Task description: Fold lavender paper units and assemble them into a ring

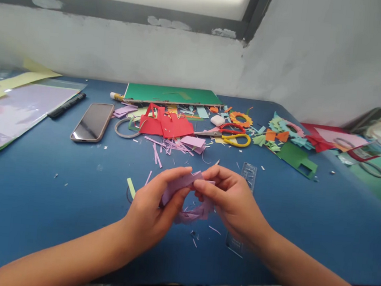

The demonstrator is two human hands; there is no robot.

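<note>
Between my two hands is a ring of folded purple paper, held just over the blue table. My left hand pinches a folded flap on its left side between thumb and fingers. From the right, the fingertips of my right hand are closed on the paper's upper edge, next to the left fingertips. Part of the ring is hidden behind the fingers. A clear ruler lies partly under my right hand. Beside my left wrist lies a pale green paper strip.
Scissors with red and yellow handles lie behind the hands among red paper and purple scraps. A phone and a black pen are at left, near paper sheets. Folded paper rings lie at back right.
</note>
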